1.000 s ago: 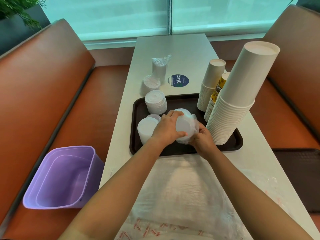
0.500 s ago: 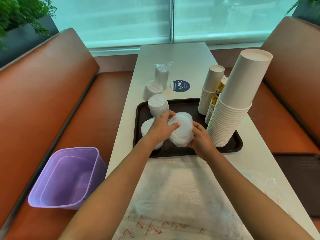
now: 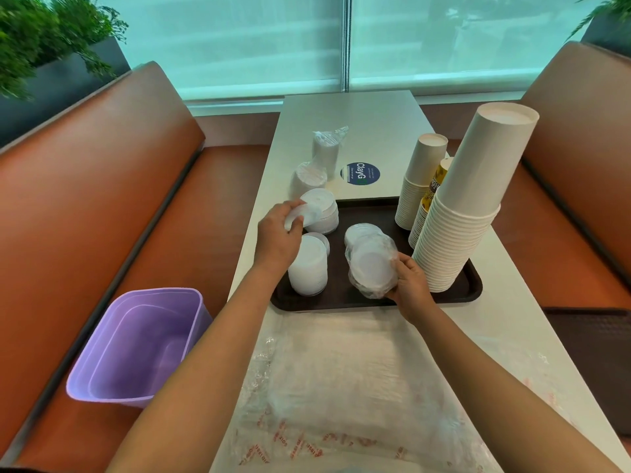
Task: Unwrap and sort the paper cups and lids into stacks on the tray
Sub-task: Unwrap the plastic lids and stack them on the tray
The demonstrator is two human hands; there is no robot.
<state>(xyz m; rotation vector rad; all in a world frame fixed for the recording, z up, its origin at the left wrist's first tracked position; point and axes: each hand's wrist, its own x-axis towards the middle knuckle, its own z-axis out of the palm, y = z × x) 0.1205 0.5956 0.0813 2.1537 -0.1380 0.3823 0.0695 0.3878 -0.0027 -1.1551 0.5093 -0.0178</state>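
- The wrapped bundle of lids (image 3: 373, 266) sits at the near middle of the tray (image 3: 473, 293), tipped on edge, its clear film still around it.
- The right hand (image 3: 411, 285) holds that bundle alone now, fingers curled on its right rim; half a second ago both hands were clasped on it.
- The left hand (image 3: 278, 235) has peeled away and swung to the far-left corner of the tray, pinching a few lids (image 3: 302, 213) against the back lid stack (image 3: 322, 215).
- My read: a small batch has come out of the wrap and is going onto that stack, so sorting is under way, with most of the bundle still to empty.
- A second lid stack (image 3: 307, 268) stands just in front of the left hand; tall cup stacks (image 3: 464, 213) fill the tray's right side.
- Beyond the tray, two more wrapped lid packs (image 3: 319, 162) wait on the table (image 3: 358, 121), unopened.
- A purple bin (image 3: 136, 346) sits on the left bench, and crumpled plastic sheeting (image 3: 341, 380) covers the near table.
- Hard to make out: how many lids the left hand pinches, and whether they touch the stack yet.
- The film blurs the bundle, so the number of lids inside stays unclear; a yellow printed cup stack (image 3: 435, 186) is mostly hidden behind the white cups.
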